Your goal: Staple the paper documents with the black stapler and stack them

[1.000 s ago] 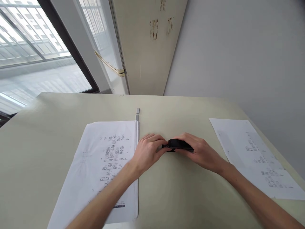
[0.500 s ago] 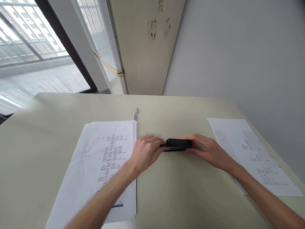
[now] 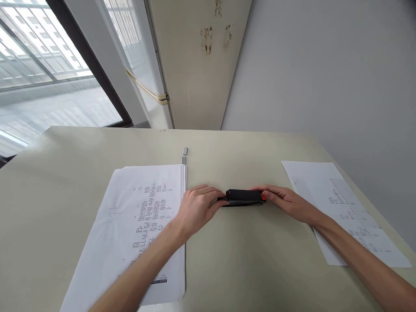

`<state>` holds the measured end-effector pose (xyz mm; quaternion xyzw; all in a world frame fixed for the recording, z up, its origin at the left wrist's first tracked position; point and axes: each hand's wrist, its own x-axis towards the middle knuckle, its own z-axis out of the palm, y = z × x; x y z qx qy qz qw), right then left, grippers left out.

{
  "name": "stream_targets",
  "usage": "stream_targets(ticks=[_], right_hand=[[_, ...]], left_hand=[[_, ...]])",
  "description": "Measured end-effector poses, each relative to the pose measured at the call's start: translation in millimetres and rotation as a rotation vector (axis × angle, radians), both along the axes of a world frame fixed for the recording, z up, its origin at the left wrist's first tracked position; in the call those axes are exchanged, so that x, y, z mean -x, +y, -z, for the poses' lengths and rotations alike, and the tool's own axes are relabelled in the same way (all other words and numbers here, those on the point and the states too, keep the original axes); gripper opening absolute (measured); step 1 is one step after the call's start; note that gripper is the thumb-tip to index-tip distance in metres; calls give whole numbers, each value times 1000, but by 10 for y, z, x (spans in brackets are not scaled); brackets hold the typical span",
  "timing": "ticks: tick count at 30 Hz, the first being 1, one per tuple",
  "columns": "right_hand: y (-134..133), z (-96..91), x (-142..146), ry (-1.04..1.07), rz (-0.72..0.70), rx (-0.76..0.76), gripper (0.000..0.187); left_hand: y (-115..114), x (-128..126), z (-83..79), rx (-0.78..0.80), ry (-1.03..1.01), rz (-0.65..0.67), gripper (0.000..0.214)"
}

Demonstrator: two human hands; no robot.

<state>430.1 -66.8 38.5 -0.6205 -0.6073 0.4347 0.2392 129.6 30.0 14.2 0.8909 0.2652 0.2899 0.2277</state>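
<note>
A black stapler (image 3: 243, 195) with a red piece at its right end lies lengthwise between my two hands, low over the table. My left hand (image 3: 199, 206) pinches its left end between thumb and fingers. At the opposite end, my right hand (image 3: 287, 203) has its thumb against the red piece, while its fingers reach along the far side. A thin black base shows below the thicker upper body. Part of each stapler end is hidden by my fingers.
A stack of printed papers (image 3: 126, 242) lies left of the stapler, partly under my left forearm. Small grey strips (image 3: 184, 156), perhaps staples, sit just beyond it. A printed sheet (image 3: 312, 173) lies to the right, under my right forearm. The pale table (image 3: 234, 268) meets a wall (image 3: 318, 73).
My right thumb has moved from the stapler's near lower side up onto the red end piece. The left hand keeps its hold in about the same place.
</note>
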Motion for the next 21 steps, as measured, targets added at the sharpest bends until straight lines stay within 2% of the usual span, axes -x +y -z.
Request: stream_targets(ticks=[5, 14, 18, 21], right_hand=[[-23, 70, 31, 17, 35, -17, 50], [-30, 29, 39, 7, 69, 2, 52], [-63, -11, 93, 26, 78, -35, 46], [-51, -21, 193, -55, 26, -109, 49]], left_hand=[[3, 47, -4, 26, 9, -10, 11], [44, 146, -77, 66, 80, -17, 9], [69, 190, -103, 84, 112, 1, 12], [81, 231, -111, 102, 122, 9, 15]])
